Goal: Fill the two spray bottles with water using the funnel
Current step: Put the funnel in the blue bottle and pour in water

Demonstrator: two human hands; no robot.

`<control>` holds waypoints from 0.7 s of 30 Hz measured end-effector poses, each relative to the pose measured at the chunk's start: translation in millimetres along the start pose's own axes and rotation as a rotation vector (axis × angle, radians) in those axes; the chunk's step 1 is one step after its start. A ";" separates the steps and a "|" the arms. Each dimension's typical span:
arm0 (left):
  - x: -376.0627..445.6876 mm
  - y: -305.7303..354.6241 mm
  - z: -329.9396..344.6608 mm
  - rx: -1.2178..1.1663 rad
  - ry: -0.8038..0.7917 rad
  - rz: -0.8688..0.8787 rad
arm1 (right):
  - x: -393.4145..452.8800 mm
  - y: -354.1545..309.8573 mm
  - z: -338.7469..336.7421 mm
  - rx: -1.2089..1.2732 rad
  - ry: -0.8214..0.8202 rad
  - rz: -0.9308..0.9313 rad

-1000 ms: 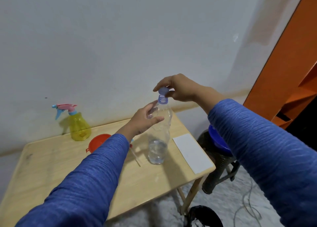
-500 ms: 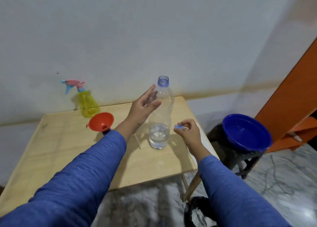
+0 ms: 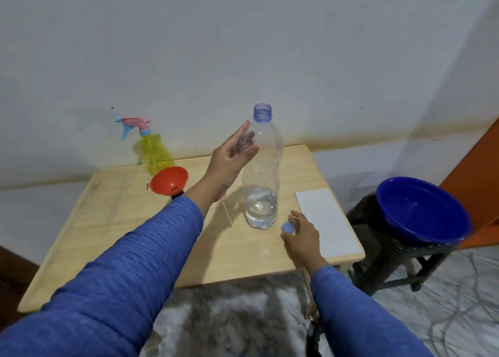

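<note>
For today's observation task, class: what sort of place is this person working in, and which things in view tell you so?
Probably a room in a home, not a lab or workshop: a small wooden table against a plain wall, a blue plastic basin on a dark plastic stool, and a marbled floor.

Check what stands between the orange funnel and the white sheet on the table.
In the head view, the uncapped water bottle stands between funnel and sheet, with the left hand beside it.
</note>
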State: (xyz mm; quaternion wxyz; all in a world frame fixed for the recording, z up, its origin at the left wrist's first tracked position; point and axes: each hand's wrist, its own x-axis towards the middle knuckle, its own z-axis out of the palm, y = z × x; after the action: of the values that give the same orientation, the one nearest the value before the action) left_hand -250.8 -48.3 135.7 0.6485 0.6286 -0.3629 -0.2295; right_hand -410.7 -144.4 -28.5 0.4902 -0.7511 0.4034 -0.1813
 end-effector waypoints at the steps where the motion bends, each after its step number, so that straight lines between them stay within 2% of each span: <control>1: -0.4 0.3 0.4 -0.001 -0.001 -0.004 | 0.7 -4.4 -0.1 0.009 0.005 -0.036; 7: -0.9 2.7 1.3 -0.011 -0.001 -0.021 | 3.9 -78.0 -4.6 0.225 0.066 -0.297; 14: -5.7 4.7 -3.1 -0.013 0.049 -0.044 | 27.5 -135.6 9.0 0.184 0.045 -0.433; 18: -27.6 -4.2 -7.0 0.054 0.321 -0.010 | 42.2 -148.8 14.6 0.057 -0.035 -0.553; 21: -61.4 -31.4 -15.8 -0.026 0.570 -0.023 | 47.1 -164.9 21.2 -0.039 -0.134 -0.629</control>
State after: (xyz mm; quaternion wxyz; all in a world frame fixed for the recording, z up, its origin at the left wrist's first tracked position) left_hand -272.6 5.0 94.6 0.7296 0.6635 -0.1559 -0.0554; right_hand -297.3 -136.8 101.6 0.4213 -0.8584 0.1216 -0.2663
